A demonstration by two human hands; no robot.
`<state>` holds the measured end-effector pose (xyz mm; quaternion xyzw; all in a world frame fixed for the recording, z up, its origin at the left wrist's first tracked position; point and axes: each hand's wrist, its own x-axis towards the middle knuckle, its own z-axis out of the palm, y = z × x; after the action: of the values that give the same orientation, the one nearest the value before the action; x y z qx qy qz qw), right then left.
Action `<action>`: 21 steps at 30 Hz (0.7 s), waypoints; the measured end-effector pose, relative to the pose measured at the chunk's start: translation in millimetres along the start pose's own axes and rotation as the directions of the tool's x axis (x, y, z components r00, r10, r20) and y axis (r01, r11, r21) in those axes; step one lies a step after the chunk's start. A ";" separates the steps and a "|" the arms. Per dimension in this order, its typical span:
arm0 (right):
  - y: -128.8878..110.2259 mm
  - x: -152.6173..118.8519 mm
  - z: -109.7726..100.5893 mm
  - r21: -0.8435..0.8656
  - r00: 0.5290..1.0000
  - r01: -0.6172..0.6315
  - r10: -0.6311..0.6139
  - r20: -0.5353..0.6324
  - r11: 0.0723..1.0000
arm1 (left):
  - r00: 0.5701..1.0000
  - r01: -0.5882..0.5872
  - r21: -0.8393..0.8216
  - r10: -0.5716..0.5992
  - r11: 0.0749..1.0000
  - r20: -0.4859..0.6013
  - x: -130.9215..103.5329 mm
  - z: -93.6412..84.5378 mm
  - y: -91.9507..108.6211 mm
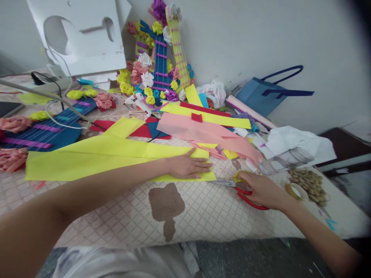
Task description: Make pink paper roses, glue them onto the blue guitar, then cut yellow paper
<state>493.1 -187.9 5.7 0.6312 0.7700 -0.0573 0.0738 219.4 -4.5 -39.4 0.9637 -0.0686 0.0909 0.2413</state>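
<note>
Long yellow paper (87,162) lies across the table, with its right end under my left hand (188,165). The fingers of that hand are spread flat and point right. My right hand (257,187) is closed round the red handles of a pair of scissors (223,183). The blades point left, close to the lower right corner of the yellow paper. A small yellow scrap (239,177) shows at the fingers of my right hand. Pink paper (199,131) lies just beyond the yellow paper.
Behind are paper guitars (160,65) with paper flowers and a glue gun (138,102). Another blue guitar (58,125) lies left. To the right are a clear jar (292,159), peanuts (308,184), a tape roll (296,192) and a blue bag (261,94).
</note>
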 end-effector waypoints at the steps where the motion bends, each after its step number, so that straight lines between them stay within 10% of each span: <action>1: 0.6 -0.4 -0.1 -0.012 1.000 0.005 -0.005 0.009 1.000 | 1.000 -0.002 0.008 0.002 1.000 0.001 -0.1 0.3 -0.2; 21: -13.2 8.7 -5.4 -0.044 1.000 0.017 -0.017 -0.004 0.999 | 0.997 0.000 0.110 -0.009 0.994 0.079 1.1 -3.1 3.6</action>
<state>478.2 -181.1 9.3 0.6229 0.7766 -0.0397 0.0856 219.4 -6.2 -34.9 0.9786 -0.0707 0.0555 0.1853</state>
